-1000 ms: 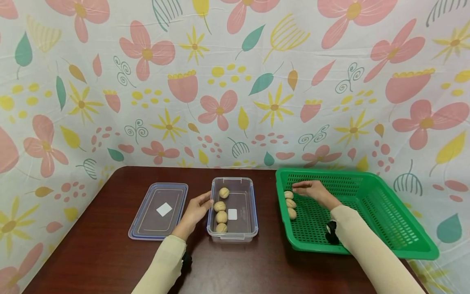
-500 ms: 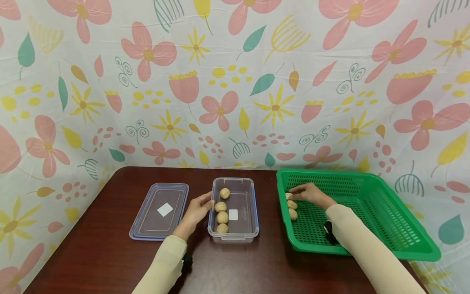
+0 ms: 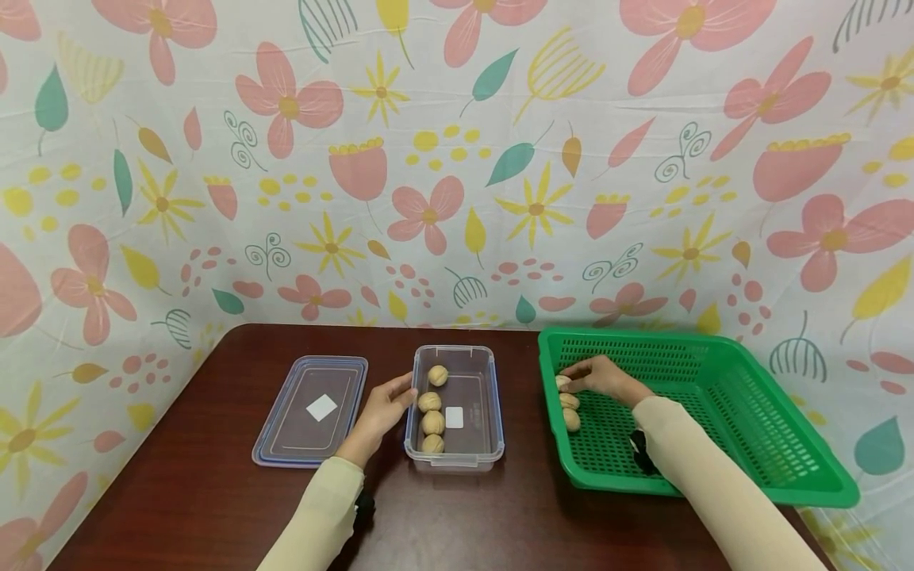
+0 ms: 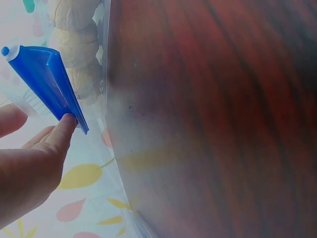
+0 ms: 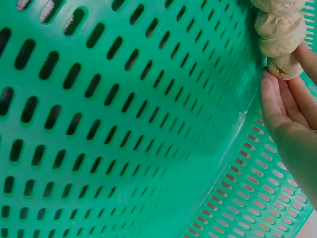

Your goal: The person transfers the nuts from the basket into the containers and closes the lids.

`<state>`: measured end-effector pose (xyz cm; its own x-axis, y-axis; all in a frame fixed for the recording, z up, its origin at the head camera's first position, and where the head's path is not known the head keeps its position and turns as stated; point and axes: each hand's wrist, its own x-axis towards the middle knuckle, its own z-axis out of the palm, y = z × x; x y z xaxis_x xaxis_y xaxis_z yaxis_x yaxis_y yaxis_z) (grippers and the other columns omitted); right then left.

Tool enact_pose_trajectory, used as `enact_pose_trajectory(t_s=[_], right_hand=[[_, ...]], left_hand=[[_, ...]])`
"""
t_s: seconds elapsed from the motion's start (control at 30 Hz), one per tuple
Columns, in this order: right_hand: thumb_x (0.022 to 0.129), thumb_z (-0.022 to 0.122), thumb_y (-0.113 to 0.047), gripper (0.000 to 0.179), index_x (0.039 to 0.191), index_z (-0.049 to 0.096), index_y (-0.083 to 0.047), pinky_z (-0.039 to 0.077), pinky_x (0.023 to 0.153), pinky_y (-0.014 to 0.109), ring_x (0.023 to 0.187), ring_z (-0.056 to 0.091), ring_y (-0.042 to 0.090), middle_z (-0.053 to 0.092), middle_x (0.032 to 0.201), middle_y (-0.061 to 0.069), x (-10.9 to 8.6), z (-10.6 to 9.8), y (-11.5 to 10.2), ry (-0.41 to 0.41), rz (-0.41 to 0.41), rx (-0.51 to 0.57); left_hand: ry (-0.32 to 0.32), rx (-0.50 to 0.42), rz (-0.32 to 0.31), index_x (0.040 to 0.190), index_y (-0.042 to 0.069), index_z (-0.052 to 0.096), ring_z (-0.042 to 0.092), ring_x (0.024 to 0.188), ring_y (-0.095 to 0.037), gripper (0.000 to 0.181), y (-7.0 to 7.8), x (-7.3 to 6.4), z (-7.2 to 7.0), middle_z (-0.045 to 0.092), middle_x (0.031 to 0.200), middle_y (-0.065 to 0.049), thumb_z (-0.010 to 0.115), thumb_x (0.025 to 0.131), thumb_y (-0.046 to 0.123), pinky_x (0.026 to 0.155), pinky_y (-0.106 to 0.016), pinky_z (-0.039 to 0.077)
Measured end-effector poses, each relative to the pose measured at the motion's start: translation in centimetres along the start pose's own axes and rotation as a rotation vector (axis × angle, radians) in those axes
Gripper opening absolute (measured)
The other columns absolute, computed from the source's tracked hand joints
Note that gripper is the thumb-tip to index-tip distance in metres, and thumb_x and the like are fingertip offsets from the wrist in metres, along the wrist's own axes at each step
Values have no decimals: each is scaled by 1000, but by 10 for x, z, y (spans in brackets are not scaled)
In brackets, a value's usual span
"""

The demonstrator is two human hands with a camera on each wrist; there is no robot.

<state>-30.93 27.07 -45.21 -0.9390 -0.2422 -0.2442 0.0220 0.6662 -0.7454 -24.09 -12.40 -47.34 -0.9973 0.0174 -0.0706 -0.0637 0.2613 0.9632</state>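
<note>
My right hand (image 3: 600, 377) reaches into the green basket (image 3: 696, 485) and holds the farthest walnut (image 5: 285, 68) between its fingers and thumb. This walnut sits at the end of a short row along the basket's left wall, touching a second walnut (image 5: 281, 37). My left hand (image 3: 382, 410) rests at the left side of a clear plastic container (image 3: 477, 381), its fingertips touching the blue side latch (image 4: 44, 74) while the thumb stands apart from it. Several walnuts (image 3: 432, 422) line the container's left side inside; the farthest one lies slightly apart from the others.
A clear lid with a blue seal (image 3: 307, 420) and a white label lies flat on the dark wooden table (image 3: 457, 519), left of the container. A patterned cloth (image 3: 428, 190) hangs behind the table. The basket's right part overhangs the table's right edge.
My right hand has moved slightly left and down onto the farthest walnut in the basket and taken hold of it. The left hand stays in place at the container.
</note>
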Motion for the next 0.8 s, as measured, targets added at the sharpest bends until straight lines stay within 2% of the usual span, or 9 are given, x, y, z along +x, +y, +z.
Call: enact_pose_trajectory(t_s=[0.27,0.5,0.8], right_hand=[[88,71,-29,48,126,62,-1,45,96,53,115,55,38,61,123,19,-7,-10,-6,8,-68,25],[89,70,-33,51,130,60,-3,46,96,50,121,50,40,58,128,19,-13,-19,-9,32,-54,58],[89,70,-31,55,132,57,-1,39,102,56,123,48,41,55,132,22,-19,-26,-18,47,-72,115]], left_hand=[[-1,-5,-2,141,5,49,51,124,-33,43,0,0,0,52,137,-19,55,99,14,103,-50,41],[2,4,-4,140,5,49,51,124,-34,43,-1,-1,0,53,136,-19,54,99,14,102,-51,41],[6,3,-6,140,6,49,51,124,-34,43,-2,1,0,53,136,-19,55,98,14,102,-51,41]])
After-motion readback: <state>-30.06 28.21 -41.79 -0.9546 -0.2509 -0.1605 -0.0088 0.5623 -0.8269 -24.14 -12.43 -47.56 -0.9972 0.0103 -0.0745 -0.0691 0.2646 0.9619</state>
